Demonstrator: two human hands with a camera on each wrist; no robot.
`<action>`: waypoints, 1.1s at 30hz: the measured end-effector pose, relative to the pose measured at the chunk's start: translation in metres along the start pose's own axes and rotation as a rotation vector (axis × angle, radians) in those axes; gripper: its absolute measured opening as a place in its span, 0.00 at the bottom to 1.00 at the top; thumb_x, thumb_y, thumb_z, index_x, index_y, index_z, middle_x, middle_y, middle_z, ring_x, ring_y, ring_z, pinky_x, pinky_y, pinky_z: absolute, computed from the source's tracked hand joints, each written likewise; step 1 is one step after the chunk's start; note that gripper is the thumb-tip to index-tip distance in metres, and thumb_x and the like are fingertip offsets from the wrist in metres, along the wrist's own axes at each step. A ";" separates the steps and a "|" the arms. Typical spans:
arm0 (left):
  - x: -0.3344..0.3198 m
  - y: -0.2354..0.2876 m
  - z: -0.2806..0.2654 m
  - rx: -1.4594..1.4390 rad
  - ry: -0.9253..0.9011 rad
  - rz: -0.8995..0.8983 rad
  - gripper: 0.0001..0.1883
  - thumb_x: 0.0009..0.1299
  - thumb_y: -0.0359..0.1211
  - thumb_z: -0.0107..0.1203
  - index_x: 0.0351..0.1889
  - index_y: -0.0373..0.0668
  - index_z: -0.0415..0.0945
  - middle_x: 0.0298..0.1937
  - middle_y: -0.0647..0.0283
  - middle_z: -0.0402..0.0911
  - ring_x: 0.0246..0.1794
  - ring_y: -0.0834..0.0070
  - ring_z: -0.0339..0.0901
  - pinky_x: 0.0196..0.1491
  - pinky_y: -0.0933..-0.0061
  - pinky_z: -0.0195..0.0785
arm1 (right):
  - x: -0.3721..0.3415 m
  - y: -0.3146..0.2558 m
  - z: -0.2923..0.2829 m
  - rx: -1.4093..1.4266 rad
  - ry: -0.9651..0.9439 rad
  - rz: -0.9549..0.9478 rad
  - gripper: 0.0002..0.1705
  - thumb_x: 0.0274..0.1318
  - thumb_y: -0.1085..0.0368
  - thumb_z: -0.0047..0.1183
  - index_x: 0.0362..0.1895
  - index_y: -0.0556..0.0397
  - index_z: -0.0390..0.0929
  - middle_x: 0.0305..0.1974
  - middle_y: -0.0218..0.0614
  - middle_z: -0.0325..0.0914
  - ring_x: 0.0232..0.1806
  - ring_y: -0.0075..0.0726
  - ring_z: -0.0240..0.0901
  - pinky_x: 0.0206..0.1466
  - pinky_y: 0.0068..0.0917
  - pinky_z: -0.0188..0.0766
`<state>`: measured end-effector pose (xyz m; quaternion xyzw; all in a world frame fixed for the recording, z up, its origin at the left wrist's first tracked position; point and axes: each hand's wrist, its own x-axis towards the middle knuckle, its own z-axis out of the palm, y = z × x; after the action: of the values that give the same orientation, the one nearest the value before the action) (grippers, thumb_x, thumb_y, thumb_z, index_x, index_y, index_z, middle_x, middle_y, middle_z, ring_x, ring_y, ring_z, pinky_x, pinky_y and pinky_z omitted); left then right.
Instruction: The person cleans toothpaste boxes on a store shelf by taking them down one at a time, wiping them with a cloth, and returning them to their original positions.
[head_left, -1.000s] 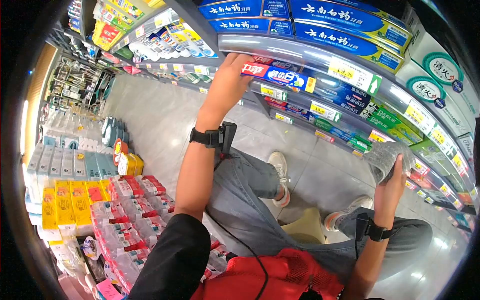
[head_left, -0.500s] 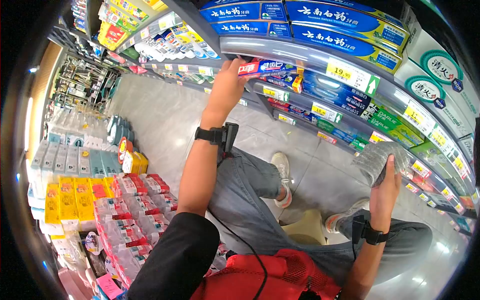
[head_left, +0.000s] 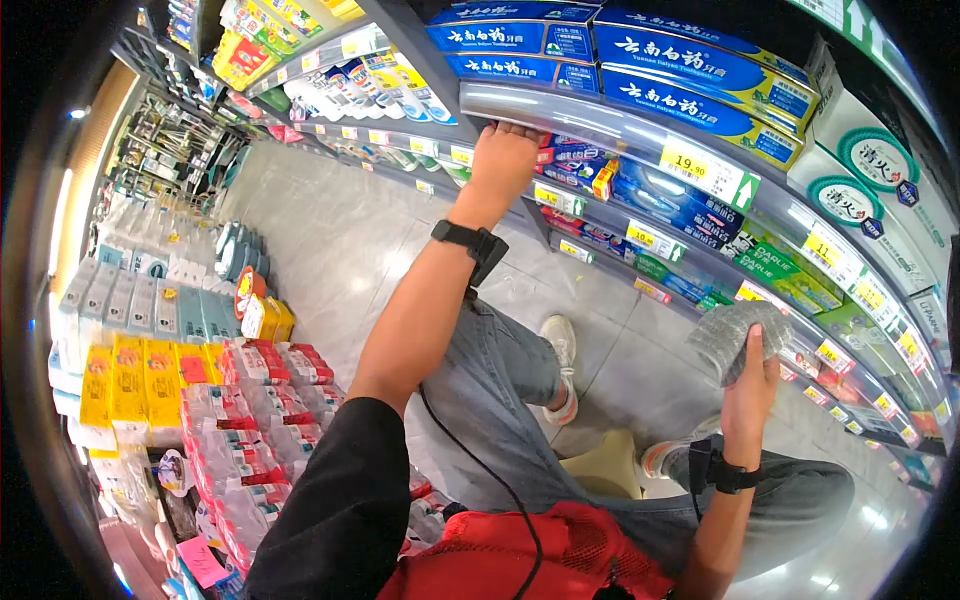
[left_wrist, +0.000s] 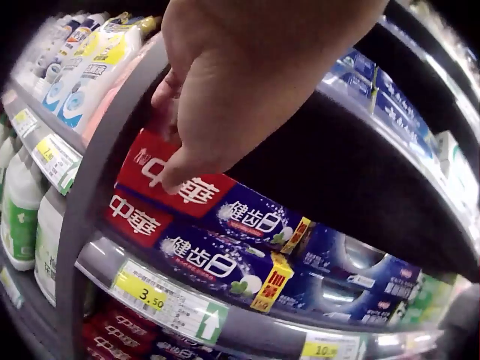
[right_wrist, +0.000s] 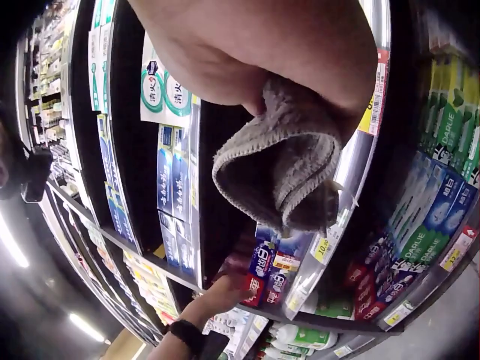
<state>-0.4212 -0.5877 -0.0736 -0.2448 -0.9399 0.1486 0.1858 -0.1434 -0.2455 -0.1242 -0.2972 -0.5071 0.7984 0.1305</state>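
In the left wrist view my left hand (left_wrist: 232,90) has its thumb on the red end of the upper toothpaste box (left_wrist: 217,196), its other fingers partly hidden behind. That box lies on another red-and-blue box (left_wrist: 187,251) on the shelf. From the head view, the same hand (head_left: 505,165) reaches under the shelf above, at the left end of the row. Away from the shelf front, my right hand (head_left: 750,400) grips a folded grey cloth (head_left: 735,340); the cloth (right_wrist: 277,161) hangs as a loop below that hand in the right wrist view.
Blue-and-yellow toothpaste boxes (head_left: 690,65) fill the shelf above. A price rail (head_left: 690,165) runs along its edge. Green boxes (head_left: 780,265) stand farther right. Wrapped red-and-clear packs (head_left: 250,430) are stacked at the left, and a beige stool (head_left: 605,465) stands between the legs.
The left hand has gone deeper under the upper shelf, and the red-and-blue box it held at the front now sits farther in. The right hand with the cloth has shifted slightly left.
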 end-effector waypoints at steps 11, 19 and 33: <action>0.043 0.019 0.010 0.041 0.045 0.061 0.28 0.62 0.33 0.56 0.64 0.42 0.74 0.64 0.51 0.76 0.64 0.49 0.73 0.62 0.39 0.63 | -0.003 0.005 -0.007 -0.197 -0.049 -0.117 0.23 0.71 0.55 0.54 0.58 0.61 0.76 0.52 0.34 0.80 0.52 0.25 0.72 0.58 0.26 0.67; 0.041 0.108 -0.042 -0.416 0.208 0.328 0.14 0.64 0.38 0.59 0.44 0.40 0.81 0.42 0.51 0.84 0.43 0.52 0.82 0.48 0.54 0.75 | -0.004 0.007 -0.003 -0.343 -0.142 -0.122 0.18 0.72 0.57 0.54 0.51 0.60 0.79 0.46 0.31 0.82 0.46 0.22 0.73 0.52 0.26 0.70; 0.041 0.181 -0.030 -0.513 0.419 0.377 0.25 0.70 0.54 0.56 0.59 0.51 0.79 0.55 0.58 0.82 0.55 0.57 0.79 0.57 0.55 0.71 | -0.001 0.011 -0.004 -0.406 -0.173 -0.086 0.19 0.73 0.59 0.51 0.56 0.61 0.76 0.49 0.32 0.80 0.49 0.23 0.71 0.55 0.26 0.69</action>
<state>-0.3682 -0.4092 -0.1025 -0.4772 -0.8266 -0.1132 0.2761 -0.1389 -0.2483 -0.1348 -0.2257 -0.6789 0.6963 0.0579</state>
